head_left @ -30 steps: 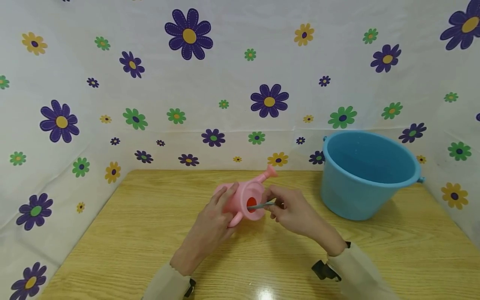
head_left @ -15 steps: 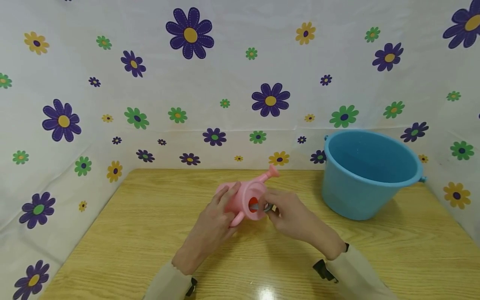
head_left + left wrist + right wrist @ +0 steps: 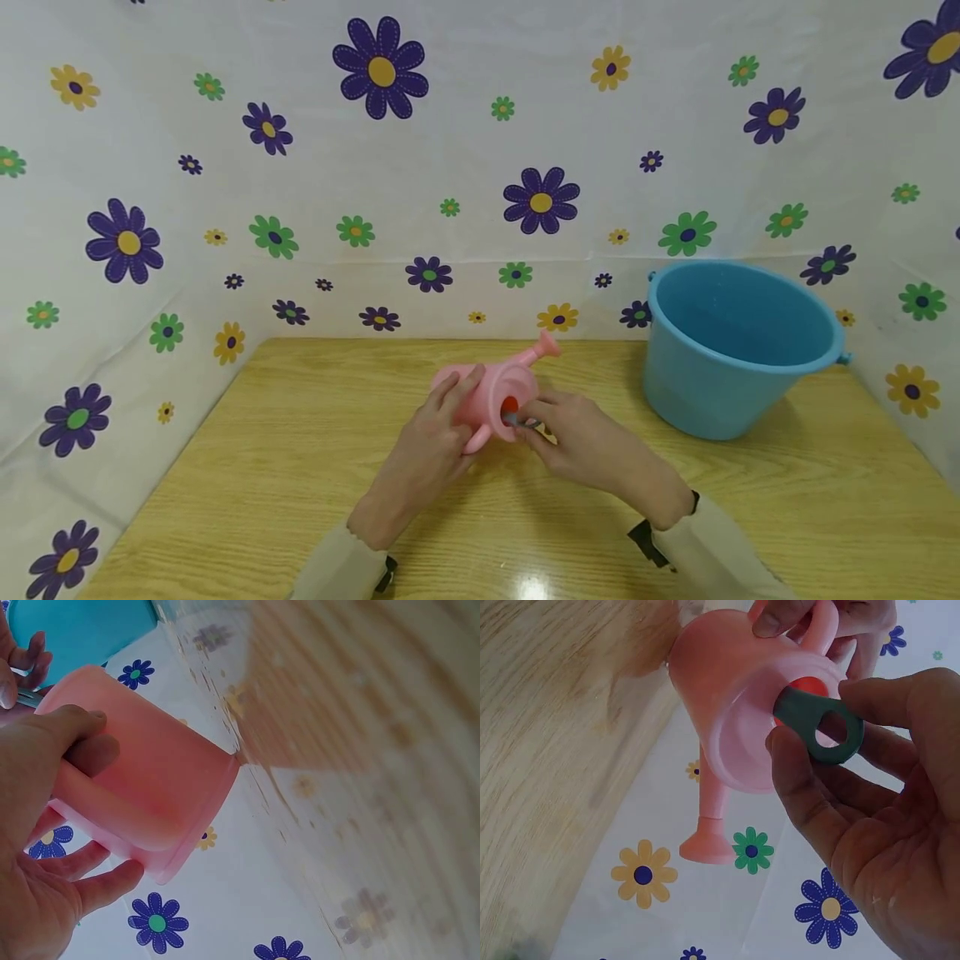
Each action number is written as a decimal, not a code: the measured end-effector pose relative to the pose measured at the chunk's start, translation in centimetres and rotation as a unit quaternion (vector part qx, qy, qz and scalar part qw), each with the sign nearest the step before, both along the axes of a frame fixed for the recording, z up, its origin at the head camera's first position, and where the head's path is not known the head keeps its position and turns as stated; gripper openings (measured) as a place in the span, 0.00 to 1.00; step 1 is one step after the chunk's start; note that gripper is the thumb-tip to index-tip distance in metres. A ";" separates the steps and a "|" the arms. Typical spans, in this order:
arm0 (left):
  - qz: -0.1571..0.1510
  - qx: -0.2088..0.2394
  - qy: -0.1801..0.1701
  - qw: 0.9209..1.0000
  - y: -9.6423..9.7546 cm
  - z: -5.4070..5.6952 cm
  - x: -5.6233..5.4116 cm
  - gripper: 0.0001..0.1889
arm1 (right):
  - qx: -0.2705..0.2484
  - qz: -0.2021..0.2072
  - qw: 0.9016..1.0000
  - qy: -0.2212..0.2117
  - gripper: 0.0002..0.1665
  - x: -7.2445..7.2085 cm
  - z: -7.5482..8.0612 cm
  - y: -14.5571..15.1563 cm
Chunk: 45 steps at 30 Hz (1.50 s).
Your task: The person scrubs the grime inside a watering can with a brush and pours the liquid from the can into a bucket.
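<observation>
A pink toy watering can (image 3: 476, 408) is tipped over the table, its mouth facing right and its spout (image 3: 711, 802) pointing to the back. My left hand (image 3: 420, 450) grips it at the handle (image 3: 124, 814), fingers spread along the body. With thumb and fingertips, my right hand (image 3: 592, 442) pinches a flat grey-green tool (image 3: 798, 711) by its end with a round hole. The tool's other end is inside the can and hidden, so its kind cannot be told. Something red (image 3: 810, 685) shows inside the mouth, just behind the tool.
A large blue bucket (image 3: 697, 392) stands at the back right of the wooden table (image 3: 300, 400). White cloth (image 3: 450, 150) printed with flowers hangs behind the table and at both sides.
My right hand has pushed the tool deeper into the can, so less of it shows. The can has shifted very slightly right, still in my left hand. The bucket has stayed put.
</observation>
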<state>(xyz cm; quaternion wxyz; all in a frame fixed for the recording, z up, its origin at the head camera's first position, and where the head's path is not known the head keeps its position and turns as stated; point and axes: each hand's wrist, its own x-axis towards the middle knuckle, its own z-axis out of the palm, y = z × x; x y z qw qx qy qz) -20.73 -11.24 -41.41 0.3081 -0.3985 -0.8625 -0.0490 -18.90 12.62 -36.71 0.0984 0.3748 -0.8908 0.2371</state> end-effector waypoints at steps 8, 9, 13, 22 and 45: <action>0.002 -0.001 -0.011 1.000 0.2 0.3 0.2 0.15 | 0.017 -0.011 0.999 0.032 0.08 0.1 -0.1 -0.4; 0.003 -0.003 -0.015 1.000 0.2 0.3 0.2 0.15 | 0.021 -0.013 0.999 0.033 0.08 0.1 0.0 -0.4; 0.010 -0.004 -0.031 0.999 0.2 0.3 0.2 0.14 | 0.029 -0.016 0.999 0.027 0.11 0.3 0.1 -0.3; 0.007 0.012 -0.038 0.999 0.0 0.4 0.0 0.14 | 0.043 -0.047 0.998 0.023 0.14 1.1 1.4 0.5; 0.005 0.017 -0.033 0.999 -0.1 0.2 0.0 0.16 | 0.028 -0.051 0.998 0.007 0.11 1.2 1.8 1.0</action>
